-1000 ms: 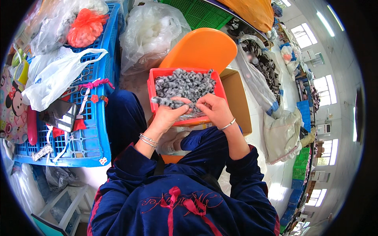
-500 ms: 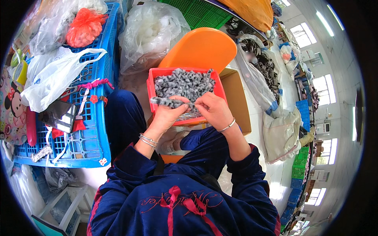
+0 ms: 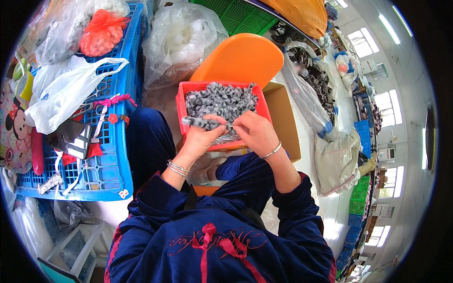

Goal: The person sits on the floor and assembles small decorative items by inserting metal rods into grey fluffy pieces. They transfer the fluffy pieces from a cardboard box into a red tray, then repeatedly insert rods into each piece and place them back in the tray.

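Note:
My left hand (image 3: 204,137) is closed on a grey-and-black striped plush strip (image 3: 200,123), whose free end sticks out to the left past the fingers. Close beside it, my right hand (image 3: 255,131) pinches a thin, shiny metal rod (image 3: 230,126) at the strip's right end. Both hands hover over the near part of a red plastic bin (image 3: 181,101). A heap of similar fuzzy striped pieces (image 3: 222,100) fills most of that bin. Several thin metal rods (image 3: 227,138) lie at its near side, partly covered by my hands.
An orange plastic seat (image 3: 240,59) rises behind the bin, with a cardboard box (image 3: 285,120) at its right. To my left stands a blue crate (image 3: 113,174) bearing a phone (image 3: 71,137) and a white plastic bag (image 3: 66,89). A clear bag of white stuffing (image 3: 181,42) sits farther back.
The striped strip's free end has shifted very slightly to the right. Both hands keep nearly the same place and grip.

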`<state>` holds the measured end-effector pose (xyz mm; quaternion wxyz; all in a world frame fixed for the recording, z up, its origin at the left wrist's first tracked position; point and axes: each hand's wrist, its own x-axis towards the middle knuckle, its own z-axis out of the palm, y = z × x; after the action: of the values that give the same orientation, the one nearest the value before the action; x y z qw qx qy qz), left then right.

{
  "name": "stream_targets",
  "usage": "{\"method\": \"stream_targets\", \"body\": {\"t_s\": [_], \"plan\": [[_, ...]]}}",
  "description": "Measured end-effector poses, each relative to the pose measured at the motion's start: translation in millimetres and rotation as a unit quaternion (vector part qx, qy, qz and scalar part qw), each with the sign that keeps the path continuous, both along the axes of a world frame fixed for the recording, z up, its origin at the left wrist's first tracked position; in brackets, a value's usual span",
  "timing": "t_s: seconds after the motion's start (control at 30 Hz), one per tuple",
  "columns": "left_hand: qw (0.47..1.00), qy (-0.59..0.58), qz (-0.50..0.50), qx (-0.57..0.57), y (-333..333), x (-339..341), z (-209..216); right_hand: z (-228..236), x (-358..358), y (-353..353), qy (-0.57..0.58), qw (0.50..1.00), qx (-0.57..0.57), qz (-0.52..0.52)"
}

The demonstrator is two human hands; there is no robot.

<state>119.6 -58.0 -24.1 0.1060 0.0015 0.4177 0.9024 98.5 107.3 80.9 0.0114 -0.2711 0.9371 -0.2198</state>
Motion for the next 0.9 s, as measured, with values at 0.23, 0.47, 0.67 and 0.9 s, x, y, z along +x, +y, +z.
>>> {"method": "stream_targets", "body": {"t_s": [0.23, 0.47, 0.67, 0.9], "plan": [[0.999, 0.029, 0.008, -0.023, 1.3, 0.6, -4.2, -3.3, 0.5, -2.9, 0.011, 0.999, 0.032, -0.013], [0.992, 0.077, -0.007, -0.103, -2.3, -1.7, -7.9, -3.1, 1.5, -2.8, -0.032, 0.999, -0.019, 0.011], [0.997, -0.047, -0.038, 0.053, -5.1, -1.9, 6.1, -1.5, 5.7, -3.1, -0.091, 0.991, -0.086, -0.041], [0.996, -0.047, -0.071, -0.022, -7.3, -2.8, 3.7, 0.6, 8.7, -4.3, -0.074, 0.992, -0.099, -0.034]]}}
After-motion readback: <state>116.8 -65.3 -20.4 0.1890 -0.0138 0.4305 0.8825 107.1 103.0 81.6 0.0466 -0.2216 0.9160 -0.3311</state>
